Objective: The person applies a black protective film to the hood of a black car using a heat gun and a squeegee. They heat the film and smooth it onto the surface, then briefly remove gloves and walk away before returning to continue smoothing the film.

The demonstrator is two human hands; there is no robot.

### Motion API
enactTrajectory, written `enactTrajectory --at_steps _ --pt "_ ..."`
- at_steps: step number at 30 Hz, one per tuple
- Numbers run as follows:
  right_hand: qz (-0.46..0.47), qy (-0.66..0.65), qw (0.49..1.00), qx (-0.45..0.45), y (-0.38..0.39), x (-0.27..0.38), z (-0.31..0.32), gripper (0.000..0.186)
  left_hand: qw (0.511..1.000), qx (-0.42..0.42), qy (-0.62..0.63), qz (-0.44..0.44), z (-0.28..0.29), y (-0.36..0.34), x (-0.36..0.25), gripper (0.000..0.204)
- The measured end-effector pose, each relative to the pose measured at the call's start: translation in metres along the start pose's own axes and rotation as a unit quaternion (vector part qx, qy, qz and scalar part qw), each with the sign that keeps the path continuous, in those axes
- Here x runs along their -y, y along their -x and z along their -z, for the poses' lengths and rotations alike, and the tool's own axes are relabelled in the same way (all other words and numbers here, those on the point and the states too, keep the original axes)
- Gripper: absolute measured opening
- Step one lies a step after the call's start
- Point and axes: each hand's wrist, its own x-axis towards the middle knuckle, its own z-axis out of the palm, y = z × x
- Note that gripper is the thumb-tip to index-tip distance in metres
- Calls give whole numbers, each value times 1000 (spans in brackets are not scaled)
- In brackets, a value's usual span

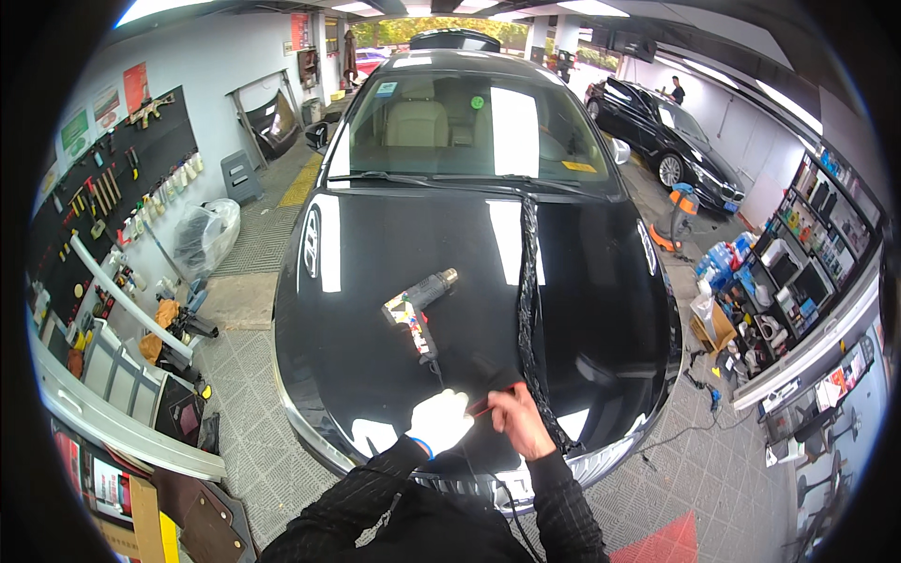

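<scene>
My left hand (pixel 441 422), in a white glove, is closed over the front of a black car hood (pixel 375 225); what its fingers hold, if anything, I cannot make out. Close beside it, my bare right hand (pixel 522 422) grips a small red object (pixel 480 408) whose kind does not show. A heat gun (pixel 410 314) with a colourful patterned body lies on the hood beyond my left hand, its cord running back toward me. To the right, a crumpled strip of black plastic film (pixel 529 300) stretches from the windshield to the hood's front edge.
Tools hang on a dark wall board (pixel 122 169) at the left. Shelves of bottles (pixel 817 225) stand at the right, near an orange vacuum cleaner (pixel 678 214). Another black car (pixel 666 131) and a person stand farther back. A cable (pixel 690 433) lies on the right floor.
</scene>
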Motion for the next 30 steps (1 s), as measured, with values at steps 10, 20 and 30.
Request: enactTrajectory --at_steps 10,20,30 --pt "286 240 889 -265 -21 -5 -31 28 985 2 167 -49 -3 -7 -33 29" --pt "191 392 873 -220 -14 -33 -6 33 980 -128 143 -48 31 -39 -45 25" --pt "201 109 964 -136 -51 -38 48 50 991 -67 64 -101 -3 -25 -54 38"
